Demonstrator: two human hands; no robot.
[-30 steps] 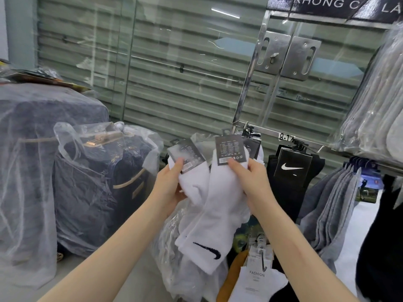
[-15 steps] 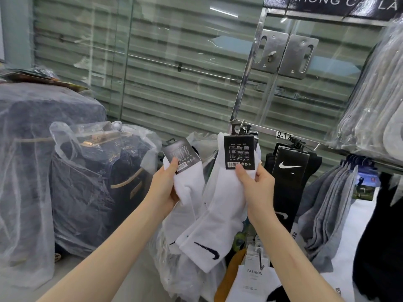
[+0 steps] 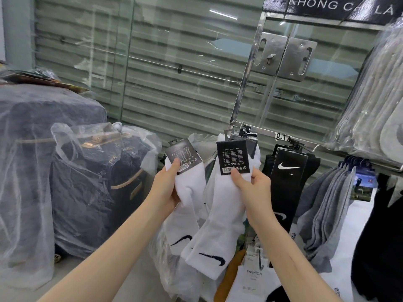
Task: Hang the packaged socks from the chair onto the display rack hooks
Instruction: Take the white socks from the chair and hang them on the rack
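Observation:
My left hand grips a white sock pair with a dark card header, held left of the rack. My right hand pinches another white sock pair just below its black card header. That header sits up at the leftmost hook of the metal display rack bar, against other white pairs hanging there. Whether the header's hanger is over the hook is hidden. No chair is visible.
Black socks with a white swoosh card hang right of the white ones, then grey socks. Bagged grey socks hang at upper right. Plastic-wrapped suitcases stand at left. A glass door with a shutter is behind.
My right hand has lifted its sock pair up and right, bringing the header to the rack's left hook. My left hand has stayed nearly in place with its pair.

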